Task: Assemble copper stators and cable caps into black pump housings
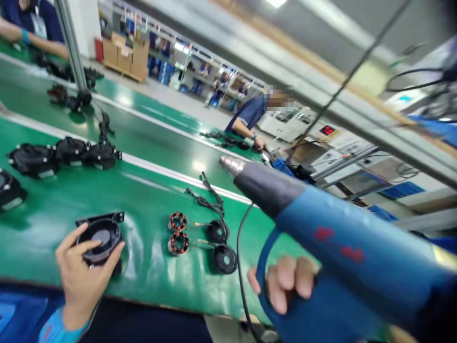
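My left hand (81, 271) grips a round black housing (103, 238) with a grey disc in its centre and a bracket at its far edge, on the green bench top. My right hand (289, 281) is wrapped around the handle of a large blue electric screwdriver (342, 238) with a black nose and a metal tip. The tip points up and left, above the bench and apart from the housing. Between the hands lie two copper-wound stators (178, 243), wired to two round black caps (224, 258). Black cables (212, 205) run behind them.
Several black housings (34, 159) stand on the left of the bench. A metal post (71, 47) and a slanting overhead rail (271, 71) cross the view. A dark cable (241, 267) hangs beside the screwdriver. One co-worker (250, 114) works across the line, another (39, 28) at far left.
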The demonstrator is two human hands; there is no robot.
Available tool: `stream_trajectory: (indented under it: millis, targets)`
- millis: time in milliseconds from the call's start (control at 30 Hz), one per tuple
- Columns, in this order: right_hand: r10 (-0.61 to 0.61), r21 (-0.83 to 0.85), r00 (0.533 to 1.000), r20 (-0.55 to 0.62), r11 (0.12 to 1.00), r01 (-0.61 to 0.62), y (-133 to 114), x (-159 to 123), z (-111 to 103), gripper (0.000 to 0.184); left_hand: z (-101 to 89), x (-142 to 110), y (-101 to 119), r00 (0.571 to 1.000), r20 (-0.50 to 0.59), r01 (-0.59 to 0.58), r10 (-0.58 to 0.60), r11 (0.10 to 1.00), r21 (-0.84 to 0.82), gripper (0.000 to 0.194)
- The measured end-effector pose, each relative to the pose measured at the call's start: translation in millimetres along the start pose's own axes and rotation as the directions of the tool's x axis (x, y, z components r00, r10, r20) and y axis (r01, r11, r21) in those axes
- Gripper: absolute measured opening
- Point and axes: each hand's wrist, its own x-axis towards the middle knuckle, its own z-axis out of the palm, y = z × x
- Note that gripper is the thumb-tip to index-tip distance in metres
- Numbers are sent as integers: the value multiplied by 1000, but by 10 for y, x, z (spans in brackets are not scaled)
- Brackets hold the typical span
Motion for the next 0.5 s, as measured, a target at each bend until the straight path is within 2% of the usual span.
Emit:
stream_trajectory:
  millis: [33,67,100,133,200,233,300,333,367,400,433,467,500]
  targets:
    - [14,193,991,-133,981,12,-85,26,-44,69,25,-13,-26,1000,8,15,-15,1000,-12,45]
    - [38,388,970,-240,920,60,-175,134,-77,65,51,-22,-51,1000,7,20,-20,999,-29,45]
    - [76,568,949,-306,814,118,-273,330,-116,60,75,-29,-73,1000,1,19,-19,999,-46,44]
    - [27,622,947,-322,760,189,-383,610,-173,57,94,-31,-90,1000,-3,10,-11,998,-59,44]
    - [-223,591,887,-404,677,439,-638,1362,-357,53,113,-27,-99,999,-33,-28,25,997,-68,43]
    - [-317,499,841,-438,692,521,-778,1793,-477,52,115,-21,-92,998,-42,-43,41,997,-62,43]
    - [-461,197,814,-353,814,547,-1050,2642,-733,53,104,-4,-62,997,-53,-67,65,997,-48,40]
    - [-522,52,811,-265,832,553,-1164,3014,-845,58,94,5,-41,996,-53,-77,75,996,-45,39]
    - [-520,17,838,-165,848,530,-1249,3324,-934,67,82,12,-17,995,-49,-83,81,995,-45,39]
    - [-485,177,857,-171,841,511,-1298,3559,-989,69,70,19,8,995,-48,-86,84,995,-42,42]
    - [-326,323,933,-153,876,359,-1306,3707,-1006,75,57,25,33,995,-50,-88,86,996,-31,49]
    - [-218,470,957,-190,836,284,-1269,3765,-984,78,43,30,57,995,-50,-89,89,996,-13,60]
    - [-122,576,963,-241,781,243,-1189,3734,-924,70,29,37,79,995,-42,-89,89,996,8,71]
